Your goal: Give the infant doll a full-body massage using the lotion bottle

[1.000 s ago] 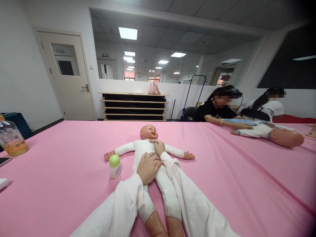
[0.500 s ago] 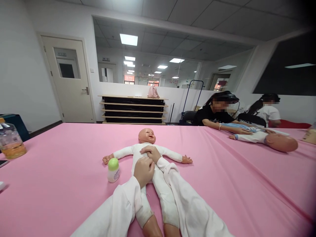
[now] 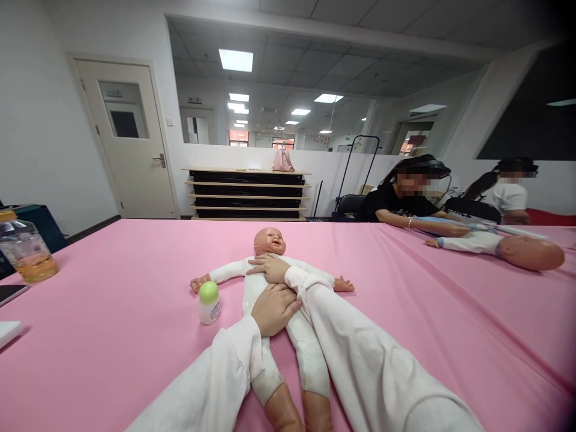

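A baby doll with a white cloth body lies on its back, head away from me and arms spread. My left hand rests on the doll's lower belly, fingers stretched out and pointing right. Higher up, on the doll's chest, my right hand lies with its fingers extended to the left. Neither hand holds anything; both are open against the cloth. Beside the doll's arm on the left stands a small bottle with a green cap, apart from my hands.
A pink cloth covers the table. At the left edge are an amber liquid bottle, a phone and a white object. Across the table, a person in black handles another doll; a person in white sits beyond.
My right hand has slid up onto the doll's chest. My left hand has uncurled and flattened over the belly. The view has shifted slightly.
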`<action>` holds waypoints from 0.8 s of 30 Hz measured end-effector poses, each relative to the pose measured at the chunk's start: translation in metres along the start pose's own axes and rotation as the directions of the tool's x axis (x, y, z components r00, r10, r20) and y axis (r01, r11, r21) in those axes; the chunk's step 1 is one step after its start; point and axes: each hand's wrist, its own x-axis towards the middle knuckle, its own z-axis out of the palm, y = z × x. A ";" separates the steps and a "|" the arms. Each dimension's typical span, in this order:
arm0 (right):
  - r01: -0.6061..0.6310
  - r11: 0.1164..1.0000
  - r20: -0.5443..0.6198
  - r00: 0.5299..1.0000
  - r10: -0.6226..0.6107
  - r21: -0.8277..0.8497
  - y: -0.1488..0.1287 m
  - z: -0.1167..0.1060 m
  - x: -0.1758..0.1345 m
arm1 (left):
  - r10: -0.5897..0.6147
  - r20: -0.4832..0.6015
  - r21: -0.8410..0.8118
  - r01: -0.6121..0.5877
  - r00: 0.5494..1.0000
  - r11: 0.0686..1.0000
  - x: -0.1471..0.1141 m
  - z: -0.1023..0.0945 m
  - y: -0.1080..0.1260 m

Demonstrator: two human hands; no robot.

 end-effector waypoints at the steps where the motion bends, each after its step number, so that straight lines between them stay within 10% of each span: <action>1: -0.023 0.999 -0.029 0.999 0.024 0.033 0.001 0.001 0.001 | -0.035 -0.013 -0.006 0.034 0.999 0.999 0.000 0.000 0.001; 7: -0.105 0.838 -0.355 0.872 0.336 0.536 0.020 0.021 -0.020 | -0.215 -0.141 -0.127 0.197 0.967 0.972 -0.001 0.000 -0.001; 14: -0.124 0.797 -0.467 0.752 0.464 0.591 0.024 0.031 -0.064 | -0.492 -0.392 -0.144 0.476 0.777 0.867 -0.004 0.000 -0.016; 24: 0.087 0.821 -0.161 0.987 0.006 0.564 -0.006 0.002 -0.029 | 0.013 -0.263 -0.096 -0.040 0.965 0.995 -0.010 0.005 -0.006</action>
